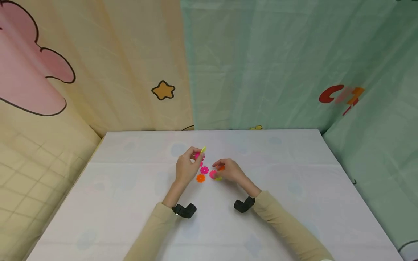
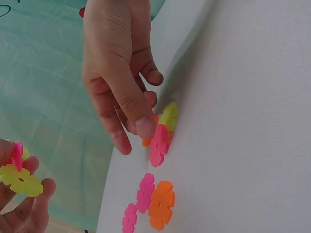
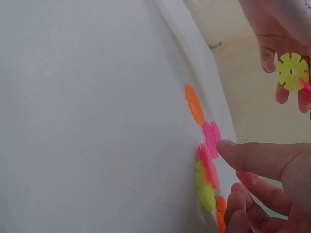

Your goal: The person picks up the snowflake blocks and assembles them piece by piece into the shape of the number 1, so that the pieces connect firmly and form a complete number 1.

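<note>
From here, L hand (image 1: pixel 187 168) pinches a yellow flower-shaped plastic disc (image 3: pixel 285 73) w/ 1 pink mate (image 2: pixel 19 156); R hand (image 1: pixel 230 170), loose, is by a similar pink disc (image 2: pixel 157 150), prob. best pinched edgewise.

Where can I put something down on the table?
The table looks bare from its left edge to the left sleeve, and from the right sleeve to its right edge. Crowded: around the left hand and right hand, where flower pieces lie.

What looks like a curtained-off booth: a beige cartoon-print curtain (image 1: pixel 130 54) and a pale green curtain (image 1: pixel 248 65) hang behind and beside a cloth-covered tabletop (image 1: pixel 114 195).
</note>
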Tool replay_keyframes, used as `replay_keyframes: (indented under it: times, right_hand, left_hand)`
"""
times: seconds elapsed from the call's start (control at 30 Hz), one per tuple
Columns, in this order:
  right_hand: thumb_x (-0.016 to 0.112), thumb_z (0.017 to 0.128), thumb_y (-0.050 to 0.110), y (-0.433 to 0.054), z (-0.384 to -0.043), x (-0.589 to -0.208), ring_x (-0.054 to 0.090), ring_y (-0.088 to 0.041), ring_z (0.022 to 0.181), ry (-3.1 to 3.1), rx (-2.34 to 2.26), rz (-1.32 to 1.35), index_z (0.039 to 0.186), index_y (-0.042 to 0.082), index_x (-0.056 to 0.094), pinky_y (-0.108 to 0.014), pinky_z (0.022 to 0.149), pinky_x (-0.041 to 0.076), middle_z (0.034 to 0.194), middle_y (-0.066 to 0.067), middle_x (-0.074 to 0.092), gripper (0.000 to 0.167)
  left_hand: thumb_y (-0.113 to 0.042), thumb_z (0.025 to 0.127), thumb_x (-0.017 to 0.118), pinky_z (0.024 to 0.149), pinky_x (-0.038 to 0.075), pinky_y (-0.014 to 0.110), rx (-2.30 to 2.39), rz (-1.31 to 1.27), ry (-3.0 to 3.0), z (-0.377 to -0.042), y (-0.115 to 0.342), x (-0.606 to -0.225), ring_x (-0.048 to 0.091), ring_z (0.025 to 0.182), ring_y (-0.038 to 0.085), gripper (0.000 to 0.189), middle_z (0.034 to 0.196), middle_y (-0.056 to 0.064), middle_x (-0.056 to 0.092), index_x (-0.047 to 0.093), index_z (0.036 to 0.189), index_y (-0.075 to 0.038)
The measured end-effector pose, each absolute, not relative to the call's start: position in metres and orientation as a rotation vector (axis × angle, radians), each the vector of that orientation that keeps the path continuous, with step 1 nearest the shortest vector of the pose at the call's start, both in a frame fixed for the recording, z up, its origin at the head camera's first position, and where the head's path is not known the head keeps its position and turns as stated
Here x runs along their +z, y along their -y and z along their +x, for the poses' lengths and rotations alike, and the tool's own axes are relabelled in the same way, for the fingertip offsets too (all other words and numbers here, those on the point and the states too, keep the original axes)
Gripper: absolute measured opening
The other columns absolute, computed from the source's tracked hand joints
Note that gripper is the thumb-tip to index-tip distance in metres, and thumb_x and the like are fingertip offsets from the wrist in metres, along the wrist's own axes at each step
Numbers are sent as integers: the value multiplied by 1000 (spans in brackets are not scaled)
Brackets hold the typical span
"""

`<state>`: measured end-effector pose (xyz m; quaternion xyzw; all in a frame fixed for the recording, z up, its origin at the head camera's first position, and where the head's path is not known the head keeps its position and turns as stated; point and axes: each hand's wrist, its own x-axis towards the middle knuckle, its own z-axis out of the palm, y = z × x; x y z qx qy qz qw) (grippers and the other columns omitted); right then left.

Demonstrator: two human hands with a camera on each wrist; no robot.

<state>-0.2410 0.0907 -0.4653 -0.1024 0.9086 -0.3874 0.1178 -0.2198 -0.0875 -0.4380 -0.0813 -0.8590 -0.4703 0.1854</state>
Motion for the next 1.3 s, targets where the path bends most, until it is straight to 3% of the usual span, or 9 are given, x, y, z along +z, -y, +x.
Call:
replay_keyframes:
  times: [0.23,0.57,0.8,1.07,1.3]
  right_hand:
    - [80,77,22,-87,-236,-469,54,-16,81,-2662,-1072,-301,107,11,70,-28,71,47,91,-2,64,33]
    - [78,80,22,-84,-235,-469,55,-17,86,-2685,-993,-307,110,9,69,-31,79,49,96,-4,65,34]
    - [78,80,17,-86,-233,-469,52,-17,78,-2658,-1050,-307,103,10,68,-27,68,45,86,-2,61,26]
    - [62,93,15,-95,-237,-470,49,-15,67,-2579,-1189,-273,109,6,66,-22,59,40,79,-5,56,19]
    - [60,94,15,-100,-236,-464,52,-15,59,-2573,-1285,-246,107,4,66,-23,55,43,73,-5,58,18]
  left_hand:
    - [-20,90,66,50,45,21,-1336,-206,2418,-218,87,-439,62,61,23,13,77,4,69,67,99,-11]
    - [-22,91,66,69,57,31,-1436,-166,2404,-217,86,-436,66,80,19,16,83,4,73,67,101,-10]
    - [-24,92,64,61,50,25,-1504,-162,2457,-210,83,-435,62,79,21,17,85,6,70,66,103,-11]
    - [-24,92,64,58,45,24,-1548,-173,2446,-206,81,-437,62,83,20,15,85,5,70,67,101,-11]
    - [-24,92,65,52,42,22,-1539,-209,2442,-207,79,-439,62,85,20,19,85,5,71,70,103,-10]
